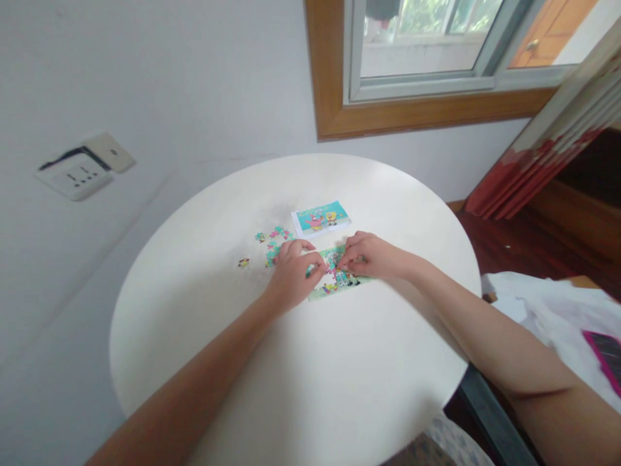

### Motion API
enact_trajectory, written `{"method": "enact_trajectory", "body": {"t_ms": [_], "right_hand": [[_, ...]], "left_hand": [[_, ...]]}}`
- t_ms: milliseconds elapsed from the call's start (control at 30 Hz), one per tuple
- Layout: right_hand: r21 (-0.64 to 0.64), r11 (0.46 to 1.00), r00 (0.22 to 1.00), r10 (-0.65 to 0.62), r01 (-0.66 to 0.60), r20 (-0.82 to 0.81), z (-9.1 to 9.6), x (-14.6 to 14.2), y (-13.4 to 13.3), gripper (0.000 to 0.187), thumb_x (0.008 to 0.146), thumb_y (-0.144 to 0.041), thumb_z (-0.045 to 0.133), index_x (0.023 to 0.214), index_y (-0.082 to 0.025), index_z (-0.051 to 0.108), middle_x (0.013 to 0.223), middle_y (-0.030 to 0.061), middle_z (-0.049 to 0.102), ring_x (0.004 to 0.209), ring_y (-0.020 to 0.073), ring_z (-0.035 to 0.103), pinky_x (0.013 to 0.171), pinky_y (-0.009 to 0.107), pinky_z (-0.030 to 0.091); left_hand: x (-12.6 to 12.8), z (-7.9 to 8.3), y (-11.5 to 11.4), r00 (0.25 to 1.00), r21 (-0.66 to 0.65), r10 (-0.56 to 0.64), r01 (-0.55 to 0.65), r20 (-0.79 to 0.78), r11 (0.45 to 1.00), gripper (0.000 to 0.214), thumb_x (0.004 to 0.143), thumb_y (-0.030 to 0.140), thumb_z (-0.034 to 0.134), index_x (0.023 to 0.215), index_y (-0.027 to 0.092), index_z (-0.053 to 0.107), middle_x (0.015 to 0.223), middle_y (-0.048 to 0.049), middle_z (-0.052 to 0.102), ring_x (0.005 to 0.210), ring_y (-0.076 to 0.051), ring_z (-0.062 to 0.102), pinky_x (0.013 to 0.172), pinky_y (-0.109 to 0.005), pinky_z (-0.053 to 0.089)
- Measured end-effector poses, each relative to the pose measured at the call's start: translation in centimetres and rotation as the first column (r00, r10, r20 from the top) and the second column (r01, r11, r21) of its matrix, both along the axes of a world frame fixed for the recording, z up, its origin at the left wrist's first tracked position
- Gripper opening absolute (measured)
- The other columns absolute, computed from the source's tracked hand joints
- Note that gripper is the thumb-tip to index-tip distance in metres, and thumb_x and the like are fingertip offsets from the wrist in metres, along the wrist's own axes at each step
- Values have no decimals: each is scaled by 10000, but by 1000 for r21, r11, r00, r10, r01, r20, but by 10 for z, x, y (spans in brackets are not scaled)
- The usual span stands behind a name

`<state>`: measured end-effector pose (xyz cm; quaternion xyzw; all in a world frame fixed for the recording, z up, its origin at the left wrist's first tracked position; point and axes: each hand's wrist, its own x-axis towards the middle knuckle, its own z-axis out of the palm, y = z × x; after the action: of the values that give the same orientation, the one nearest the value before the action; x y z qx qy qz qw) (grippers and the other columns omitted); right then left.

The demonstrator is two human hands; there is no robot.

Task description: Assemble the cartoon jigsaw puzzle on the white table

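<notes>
A small, partly filled jigsaw puzzle point(347, 279) with a cartoon picture and a green border lies on the round white table. Over its left part is my left hand point(291, 275), thumb and index finger curved together in a pinch at the puzzle's middle. My right hand point(366, 254) rests over the upper right part, fingers bent and tips closed on the surface close to the left fingertips. Pink pieces show between the two hands. Whatever either pinch holds is too small and covered to make out. Loose puzzle pieces point(279, 232) are scattered just left of the puzzle.
Beyond the puzzle lies a cartoon picture card point(320, 219). One cluster of pieces point(243, 263) sits apart at the left. The white table point(194, 310) stands near a wall with a socket point(77, 173). White cloth or plastic point(548, 310) lies at the right.
</notes>
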<state>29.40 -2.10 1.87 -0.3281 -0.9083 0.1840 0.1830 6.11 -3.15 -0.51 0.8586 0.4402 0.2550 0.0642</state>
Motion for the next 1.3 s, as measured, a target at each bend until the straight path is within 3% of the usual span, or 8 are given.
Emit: {"method": "enact_trajectory", "body": {"t_ms": [467, 667, 833, 1033, 1300], "right_hand": [[-9, 999, 999, -30, 30, 44, 3, 0, 0, 189, 826, -183, 629, 909, -226, 793, 817, 65, 678, 812, 191, 561, 805, 322, 397], [-4, 1000, 998, -14, 15, 62, 3, -1, 1, 203, 830, -189, 616, 924, -234, 790, 815, 61, 674, 819, 191, 554, 800, 322, 382], [-20, 1000, 999, -7, 8, 34, 3, 0, 1, 189, 834, -192, 619, 913, -229, 786, 810, 60, 677, 813, 190, 559, 807, 326, 388], [1, 1000, 1000, -17, 17, 23, 7, 0, -2, 230, 810, -134, 608, 948, -207, 776, 815, 63, 673, 795, 186, 568, 814, 328, 407], [55, 996, 997, -68, 67, 20, 7, 0, -3, 297, 831, -108, 541, 1026, -176, 755, 829, 86, 667, 802, 204, 562, 811, 340, 430]], "left_hand": [[5, 1, 4, 997, -9, 46, -46, -58, 999, 149, 841, 284, 608, 743, 216, 698, 1035, -71, 541, 1039, -256, 476, 974, -449, 357], [4, 2, 3, 993, 45, 45, -40, -111, 998, 116, 832, 307, 640, 769, 213, 665, 1009, -66, 514, 1032, -261, 469, 944, -443, 373], [-6, 8, 9, 997, 78, 66, -62, -45, 995, 178, 893, 340, 560, 825, 206, 655, 936, -57, 500, 982, -241, 482, 957, -439, 372], [-24, 11, 3, 997, 40, -60, 62, -58, 997, 205, 894, 231, 526, 1021, 232, 686, 942, -55, 498, 970, -234, 484, 943, -423, 379], [-21, 16, -10, 974, 32, -204, 208, -100, 978, 359, 848, 74, 491, 1037, 275, 721, 1002, -62, 496, 1005, -231, 477, 960, -403, 364]]}}
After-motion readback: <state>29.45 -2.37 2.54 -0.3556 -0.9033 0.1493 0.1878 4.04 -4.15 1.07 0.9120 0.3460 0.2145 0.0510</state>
